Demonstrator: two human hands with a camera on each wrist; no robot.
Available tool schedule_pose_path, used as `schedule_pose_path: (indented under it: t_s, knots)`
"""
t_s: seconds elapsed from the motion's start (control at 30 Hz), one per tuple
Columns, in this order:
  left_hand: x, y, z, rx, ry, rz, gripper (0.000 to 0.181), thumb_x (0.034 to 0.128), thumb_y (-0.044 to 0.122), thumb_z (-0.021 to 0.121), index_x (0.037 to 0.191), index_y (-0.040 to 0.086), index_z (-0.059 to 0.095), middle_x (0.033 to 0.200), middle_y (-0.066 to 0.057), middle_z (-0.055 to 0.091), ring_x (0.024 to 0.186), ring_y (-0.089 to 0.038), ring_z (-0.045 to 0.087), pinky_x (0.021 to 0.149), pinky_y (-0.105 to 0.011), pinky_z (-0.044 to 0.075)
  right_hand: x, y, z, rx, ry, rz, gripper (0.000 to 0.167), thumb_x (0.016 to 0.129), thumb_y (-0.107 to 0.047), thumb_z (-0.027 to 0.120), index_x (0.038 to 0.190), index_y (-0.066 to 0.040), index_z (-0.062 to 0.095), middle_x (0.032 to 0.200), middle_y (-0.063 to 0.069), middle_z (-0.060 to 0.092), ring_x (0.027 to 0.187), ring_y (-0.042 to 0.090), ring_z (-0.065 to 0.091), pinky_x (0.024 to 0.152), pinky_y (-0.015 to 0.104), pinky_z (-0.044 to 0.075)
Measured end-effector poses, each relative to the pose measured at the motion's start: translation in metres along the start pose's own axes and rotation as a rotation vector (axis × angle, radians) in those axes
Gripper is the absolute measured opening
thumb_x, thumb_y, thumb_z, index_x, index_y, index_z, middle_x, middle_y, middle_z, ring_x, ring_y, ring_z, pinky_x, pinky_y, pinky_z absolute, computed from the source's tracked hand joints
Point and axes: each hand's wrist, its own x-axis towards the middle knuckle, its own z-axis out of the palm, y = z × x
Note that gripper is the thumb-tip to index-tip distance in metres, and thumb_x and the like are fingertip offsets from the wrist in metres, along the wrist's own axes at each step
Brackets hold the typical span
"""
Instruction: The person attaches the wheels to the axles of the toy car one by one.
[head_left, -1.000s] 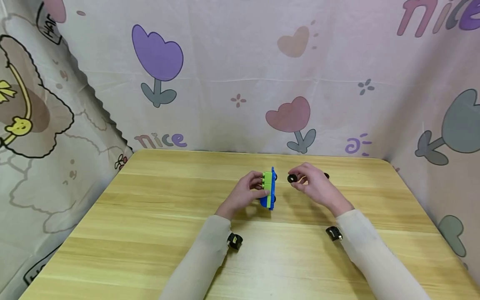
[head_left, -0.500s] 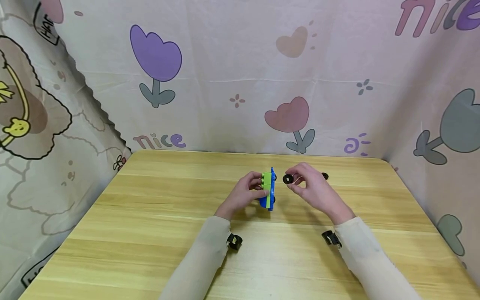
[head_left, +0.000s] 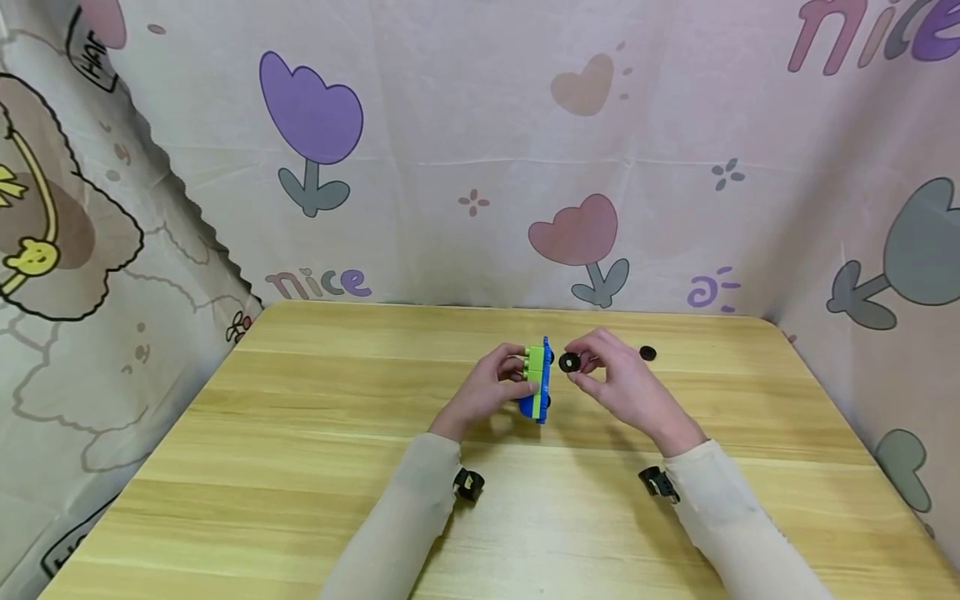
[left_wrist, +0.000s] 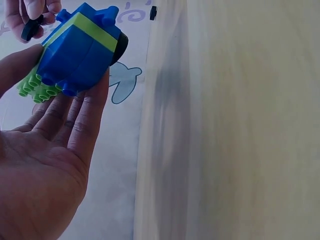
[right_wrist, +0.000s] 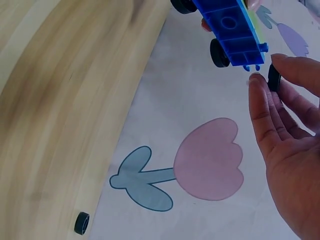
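Note:
My left hand (head_left: 488, 389) grips a blue and green block car (head_left: 537, 382) above the table, its underside turned to the right. In the left wrist view the thumb and fingers of the left hand (left_wrist: 52, 150) lie on either side of the car (left_wrist: 80, 55). The right hand (head_left: 626, 383) pinches a small black wheel (head_left: 570, 362) between thumb and fingertips, just right of the car and apart from it. Two black wheels (right_wrist: 219, 53) show on one side of the car's blue underside (right_wrist: 231, 30) in the right wrist view.
Another black wheel (head_left: 648, 353) lies on the wooden table (head_left: 300, 433) behind the right hand, near the back edge. A printed cloth (head_left: 435, 108) hangs behind the table and at both sides. Black wrist cameras sit at both sleeves.
The right hand has moved left with its wheel, closer to the car, and the wheel lying on the table now shows fully. The left hand and the car have hardly moved.

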Motion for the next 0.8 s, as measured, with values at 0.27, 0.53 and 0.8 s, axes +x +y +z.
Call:
schedule_pose_path:
  t_s: [0.27,0.53,0.8]
  knots:
    - [-0.001,0.0,0.0007,0.014,-0.003,-0.015,0.052,0.0873,0.013,0.074,0.133,0.007,0.05,0.114,-0.005,0.067,0.098,-0.022,0.058,0.091,-0.037,0.047,0.0003,-0.0043,0.0032,0.005,0.011,-0.018,0.033,0.084,0.002,0.075,0.115,-0.002,0.064,0.104,0.002,0.059,0.085,0.013,0.061,0.076,0.032,0.053]
    - [-0.0011,0.0009,0.0016,0.003,-0.004,-0.024,0.049,0.0882,0.013,0.074,0.132,0.008,0.051,0.114,-0.004,0.067,0.099,-0.022,0.058,0.091,-0.037,0.048,0.0008,-0.0063,0.0065,0.012,0.014,-0.011,0.033,0.083,0.002,0.076,0.113,-0.004,0.064,0.102,0.0,0.058,0.085,0.012,0.06,0.076,0.032,0.053]
    - [-0.0007,0.0016,0.003,-0.029,-0.012,-0.012,0.049,0.0878,0.011,0.074,0.131,0.004,0.051,0.114,-0.01,0.067,0.098,-0.024,0.059,0.087,-0.035,0.051,0.0024,-0.0075,0.0101,0.028,0.01,-0.011,0.033,0.083,0.003,0.076,0.113,-0.004,0.063,0.102,0.002,0.057,0.084,0.013,0.059,0.074,0.039,0.054]
